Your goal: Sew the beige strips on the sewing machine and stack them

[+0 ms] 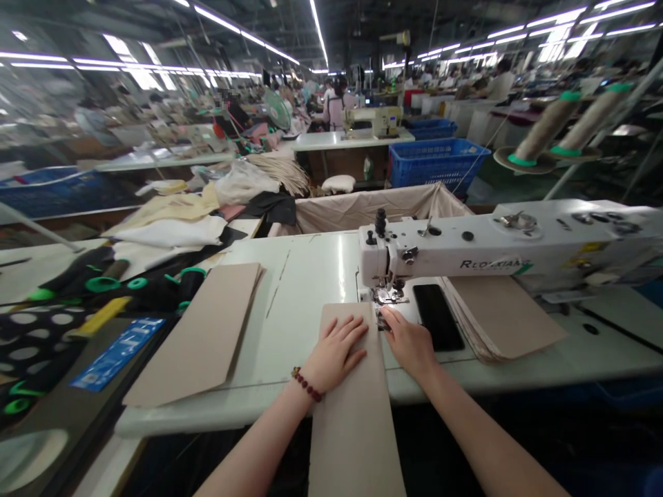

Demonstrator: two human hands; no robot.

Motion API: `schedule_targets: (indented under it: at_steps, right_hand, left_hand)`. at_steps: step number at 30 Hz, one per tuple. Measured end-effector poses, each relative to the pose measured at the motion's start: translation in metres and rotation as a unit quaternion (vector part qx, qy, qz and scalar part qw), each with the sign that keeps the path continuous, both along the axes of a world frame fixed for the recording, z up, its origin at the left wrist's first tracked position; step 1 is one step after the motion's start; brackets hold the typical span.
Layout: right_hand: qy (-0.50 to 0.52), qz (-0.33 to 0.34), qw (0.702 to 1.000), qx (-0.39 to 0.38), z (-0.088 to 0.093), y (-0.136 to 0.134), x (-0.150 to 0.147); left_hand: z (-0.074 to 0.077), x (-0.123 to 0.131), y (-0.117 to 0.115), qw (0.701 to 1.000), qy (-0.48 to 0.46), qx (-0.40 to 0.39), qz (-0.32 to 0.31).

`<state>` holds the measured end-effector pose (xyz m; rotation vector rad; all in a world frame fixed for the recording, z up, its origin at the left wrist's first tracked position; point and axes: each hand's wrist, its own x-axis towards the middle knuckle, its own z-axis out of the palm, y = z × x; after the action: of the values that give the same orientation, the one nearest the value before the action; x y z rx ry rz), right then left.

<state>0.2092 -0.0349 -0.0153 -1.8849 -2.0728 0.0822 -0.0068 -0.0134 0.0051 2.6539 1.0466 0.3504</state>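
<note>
A long beige panel (357, 428) lies on the sewing table (305, 269) and hangs over its front edge toward me. My left hand (334, 352) rests flat on the panel with its fingers spread, a beaded bracelet at the wrist. Beside the panel's right edge is my right hand (411, 345), its fingers bent together at the small metal parts under the needle area of a white sewing machine (440, 248). Whatever those fingertips pinch is hidden. The panel's far end reaches close to the machine's presser foot (386, 297).
Stacked beige panels lie left (202, 331) and right (507, 317). A black phone (438, 317) sits near my right hand. Thread spools (191, 283) and a blue printed strip (119, 352) are at left. Behind the table stand a cloth-lined bin (362, 210) and a blue crate (435, 162).
</note>
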Motion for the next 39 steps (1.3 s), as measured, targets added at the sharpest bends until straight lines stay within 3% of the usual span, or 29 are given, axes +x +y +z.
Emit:
schedule_targets:
  at_steps: [7,30,39]
  right_hand:
    - [-0.026,-0.005,1.000,-0.014,-0.001,0.000,0.001]
    - [-0.048,-0.008,0.998,-0.026,0.004,0.001,-0.001]
    - [-0.048,-0.013,0.998,-0.036,0.004,0.002,-0.002]
  left_hand:
    - [-0.001,0.014,0.023,1.000,0.020,0.001,-0.005]
    - [0.000,0.014,0.025,1.000,-0.005,-0.003,0.001]
    - [-0.003,0.011,0.026,0.998,-0.009,0.017,0.054]
